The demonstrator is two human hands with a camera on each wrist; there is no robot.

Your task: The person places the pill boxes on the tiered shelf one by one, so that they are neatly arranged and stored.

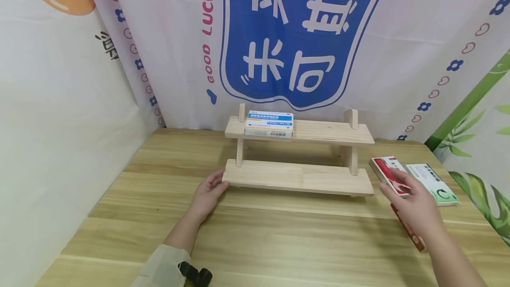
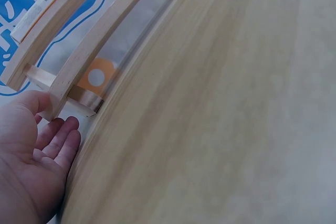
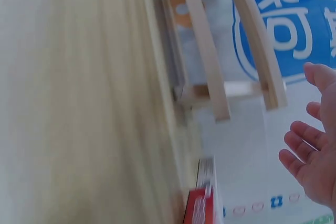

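Note:
A two-tier light wooden rack stands toward the back of the table. My left hand holds the left end of its lower board, thumb at the front corner; in the left wrist view the board's end sits between thumb and fingers. A blue-and-white medicine box lies on the left part of the upper board. My right hand, fingers spread loosely and holding nothing, hovers over a red-and-white box, partly covering it. Below that hand a narrow red box is half hidden.
A green-and-white box lies right of the red-and-white one, near the right edge of the wood-grain table. Right behind the rack hangs a printed curtain. A pale cloth borders the table's left side.

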